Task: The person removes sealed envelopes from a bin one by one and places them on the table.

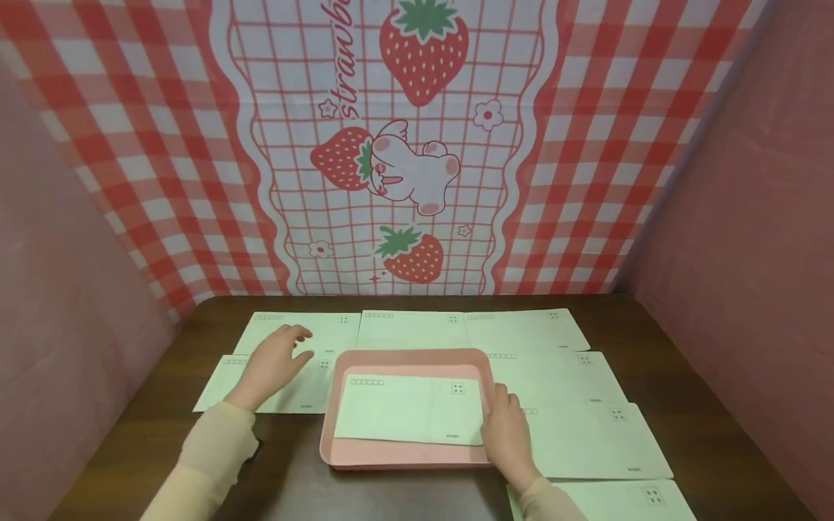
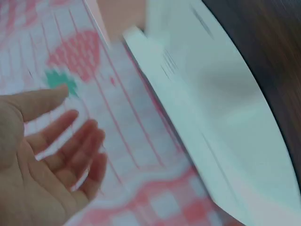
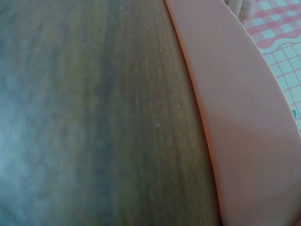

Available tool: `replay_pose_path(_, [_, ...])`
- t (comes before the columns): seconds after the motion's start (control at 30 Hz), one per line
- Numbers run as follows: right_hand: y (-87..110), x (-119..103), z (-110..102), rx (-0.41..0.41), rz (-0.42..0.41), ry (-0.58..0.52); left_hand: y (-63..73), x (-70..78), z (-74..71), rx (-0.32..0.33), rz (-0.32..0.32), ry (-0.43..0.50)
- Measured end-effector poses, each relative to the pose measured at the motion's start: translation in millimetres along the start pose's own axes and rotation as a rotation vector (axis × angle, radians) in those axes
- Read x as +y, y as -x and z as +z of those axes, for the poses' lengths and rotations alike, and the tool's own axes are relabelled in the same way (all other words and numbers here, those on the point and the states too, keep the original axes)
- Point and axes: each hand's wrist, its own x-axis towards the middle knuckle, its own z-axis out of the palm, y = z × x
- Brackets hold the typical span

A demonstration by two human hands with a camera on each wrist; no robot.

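A pink tray (image 1: 384, 454) sits on the table, with a white envelope (image 1: 404, 410) lying in it. My right hand (image 1: 510, 436) grips the tray's right side, next to the envelope's right end. The right wrist view shows the tray's side wall (image 3: 244, 117) but not the fingers. Over the envelopes on the left, my left hand (image 1: 274, 365) hovers with loosely bent fingers and holds nothing. In the left wrist view, that hand (image 2: 51, 160) has its fingers apart, beside a blurred white envelope (image 2: 211, 94).
White envelopes lie in rows around the tray: a back-left one (image 1: 302, 323), a back-middle one (image 1: 413, 331), a back-right one (image 1: 528, 331), and several down the right side (image 1: 593, 441). Behind the brown table (image 1: 111, 441) hangs a strawberry-patterned cloth (image 1: 404, 145).
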Motion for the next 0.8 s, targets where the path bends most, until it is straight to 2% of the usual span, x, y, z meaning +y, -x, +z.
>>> replay_pose_path(0.1, [-0.8,1,0,-0.009,0.005,-0.001,4.0,26.0,13.7,-0.046,0.102,-0.026])
replay_pose_path(0.17, [-1.1,2,0,-0.020,0.012,-0.002,7.1,38.2,25.4,-0.096,0.167,-0.039])
replay_pose_path(0.3, [-1.3,2,0,-0.030,0.015,-0.003,11.0,48.5,49.3,-0.194,0.248,-0.093])
replay_pose_path(0.43, [-1.2,2,0,-0.031,0.014,-0.007,11.7,48.8,63.1,-0.285,0.262,-0.125])
replay_pose_path(0.67, [-1.0,2,0,-0.020,0.010,-0.003,9.0,51.5,64.7,-0.481,0.232,-0.178])
replay_pose_path(0.8, [-1.2,2,0,-0.012,0.004,-0.005,8.8,54.2,63.8,-0.503,0.246,-0.185])
